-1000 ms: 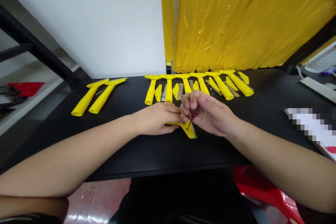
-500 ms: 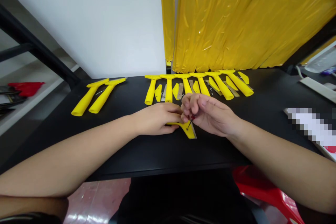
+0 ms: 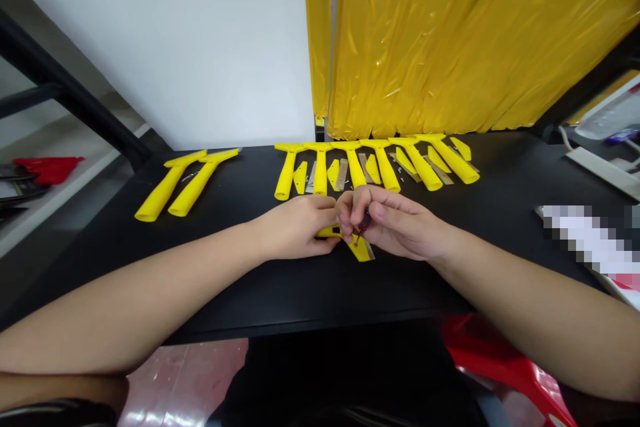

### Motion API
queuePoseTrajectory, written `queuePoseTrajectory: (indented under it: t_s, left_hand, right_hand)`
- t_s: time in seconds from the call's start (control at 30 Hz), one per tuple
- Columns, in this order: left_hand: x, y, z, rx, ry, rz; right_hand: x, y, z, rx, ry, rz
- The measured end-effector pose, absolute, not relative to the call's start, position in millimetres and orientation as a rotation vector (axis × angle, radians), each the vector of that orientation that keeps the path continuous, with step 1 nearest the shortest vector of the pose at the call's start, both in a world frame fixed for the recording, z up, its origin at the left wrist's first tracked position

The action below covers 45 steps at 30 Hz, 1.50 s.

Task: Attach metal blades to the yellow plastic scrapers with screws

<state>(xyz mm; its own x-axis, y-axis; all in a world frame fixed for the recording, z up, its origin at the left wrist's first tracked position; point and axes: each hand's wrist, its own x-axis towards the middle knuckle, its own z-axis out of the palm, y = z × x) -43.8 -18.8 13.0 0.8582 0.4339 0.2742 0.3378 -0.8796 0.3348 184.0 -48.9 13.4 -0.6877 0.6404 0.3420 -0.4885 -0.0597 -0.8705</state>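
Note:
My left hand (image 3: 300,227) is closed around the handle of a yellow scraper (image 3: 359,251), holding it low over the black table. A strip of metal blade shows along the scraper's right edge. Between the fingers of my right hand (image 3: 395,220) is a small screwdriver (image 3: 362,230) with a dark red handle. Its tip meets a screw on the scraper's head. Behind my hands lies a row of yellow scraper handles (image 3: 285,173), with loose yellow cover plates (image 3: 300,177), metal blades (image 3: 343,175) and tiny screws between them.
Two yellow scrapers (image 3: 185,187) lie at the left of the black table (image 3: 280,293). A white panel (image 3: 215,47) and yellow wrapped sheets (image 3: 450,40) stand behind. At the right are a white power strip (image 3: 603,170) and a partly blurred item. A red stool (image 3: 505,360) is below the edge.
My right fingers have shifted and curled slightly round the screwdriver, whose tip stays at the screw. The scraper has tilted a little in my left hand.

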Motion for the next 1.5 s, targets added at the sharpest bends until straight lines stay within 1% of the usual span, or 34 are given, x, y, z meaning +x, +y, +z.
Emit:
queuePoseTrajectory:
  t_s: [0.23,0.5,0.7,0.9,1.1,1.3,1.4,1.5]
  left_hand:
    - [-44,-20,16,2.78,0.71,0.425]
    - [-45,-22,26,2.716,0.679,0.351]
    - [-46,-24,31,2.494,0.679,0.41]
    - [-45,-24,30,2.258,0.712,0.464]
    - [-48,-16,23,2.028,0.809,0.549]
    - [-48,-9,22,1.778,0.707,0.569]
    - [-47,-11,24,1.759,0.668,0.595]
    - [-46,-14,26,1.785,0.64,0.616]
  right_hand:
    - [185,-48,17,-0.26,-1.407,1.887]
    - [201,-45,40,-0.352,-1.329,1.709]
    - [209,-39,46,-0.445,-1.278,1.594]
    - [208,-33,37,-0.506,-1.358,1.539]
    - [212,-27,27,-0.54,-1.577,1.313]
    - [213,-28,24,-0.697,-1.918,0.892]
    - [213,-27,22,-0.697,-2.038,0.69]
    - [213,-26,23,-0.678,-2.079,0.615]
